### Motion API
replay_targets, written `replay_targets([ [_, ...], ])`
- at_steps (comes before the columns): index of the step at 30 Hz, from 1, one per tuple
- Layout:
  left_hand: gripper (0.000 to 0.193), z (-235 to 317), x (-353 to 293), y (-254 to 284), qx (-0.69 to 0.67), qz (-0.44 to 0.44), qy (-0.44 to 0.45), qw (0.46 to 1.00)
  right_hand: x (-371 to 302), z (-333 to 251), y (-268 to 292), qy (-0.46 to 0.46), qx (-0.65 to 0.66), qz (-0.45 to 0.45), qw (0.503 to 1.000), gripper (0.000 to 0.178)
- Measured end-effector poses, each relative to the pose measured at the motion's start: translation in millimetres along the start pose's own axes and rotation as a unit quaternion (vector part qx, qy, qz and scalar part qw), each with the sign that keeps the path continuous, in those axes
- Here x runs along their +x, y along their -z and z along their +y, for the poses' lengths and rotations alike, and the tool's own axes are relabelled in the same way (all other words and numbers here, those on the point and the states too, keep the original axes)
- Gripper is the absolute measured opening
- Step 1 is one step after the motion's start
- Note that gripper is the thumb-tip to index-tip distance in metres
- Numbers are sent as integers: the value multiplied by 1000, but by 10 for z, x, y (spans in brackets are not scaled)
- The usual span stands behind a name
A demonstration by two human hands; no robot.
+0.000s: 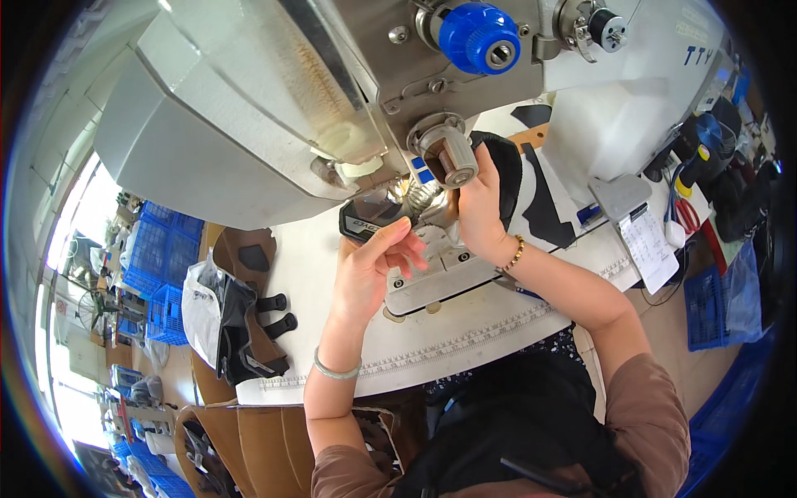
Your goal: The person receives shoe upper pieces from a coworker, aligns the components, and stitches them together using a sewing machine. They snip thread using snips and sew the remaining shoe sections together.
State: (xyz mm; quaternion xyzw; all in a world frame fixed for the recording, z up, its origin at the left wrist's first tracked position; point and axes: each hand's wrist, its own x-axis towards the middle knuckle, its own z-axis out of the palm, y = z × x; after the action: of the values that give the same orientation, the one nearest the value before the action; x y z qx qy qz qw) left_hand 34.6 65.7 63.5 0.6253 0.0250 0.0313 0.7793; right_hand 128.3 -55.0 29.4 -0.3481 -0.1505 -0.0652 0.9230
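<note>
My left hand is raised at the left of the sewing machine's lit stitching area, thumb and fingers apart and slightly curled. Its thumb overlaps the edge of a dark, glossy angular piece; I cannot tell whether they touch. To the right of the machine's lower head, my right hand is closed at the edge of a black, curved flat piece. The machine head partly covers this piece, and its fingertips are hidden. The needle cannot be made out.
Black cut pieces lie on the white table, right of the machine. A ruler strip runs along the near edge. Black parts hang at the left. Red-handled scissors and a paper slip are at the right.
</note>
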Motion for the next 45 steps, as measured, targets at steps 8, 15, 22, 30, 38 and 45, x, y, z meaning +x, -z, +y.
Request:
replay_targets([
  [8, 15, -25, 76, 107, -15, -49, -11, 999, -49, -237, 66, -140, -48, -84, 985, 18],
  [15, 15, 12, 94, 107, 14, -38, -19, 999, -40, -197, 56, -133, -51, -70, 987, 23],
  [22, 16, -15, 166, 166, 22, -50, -54, 997, -4, -194, 62, -148, -52, -67, 985, 23],
  [30, 17, -58, 221, 209, 13, -53, -58, 997, 22, -209, 54, -164, -56, -54, 983, 21],
  [38, 20, -90, 266, 213, 3, -43, -70, 997, 44, -290, 15, -157, -46, -76, 984, 25],
  [45, 49, -192, 416, 465, -296, -14, 37, 954, 53, -258, 43, -185, -55, -60, 979, 24],
])
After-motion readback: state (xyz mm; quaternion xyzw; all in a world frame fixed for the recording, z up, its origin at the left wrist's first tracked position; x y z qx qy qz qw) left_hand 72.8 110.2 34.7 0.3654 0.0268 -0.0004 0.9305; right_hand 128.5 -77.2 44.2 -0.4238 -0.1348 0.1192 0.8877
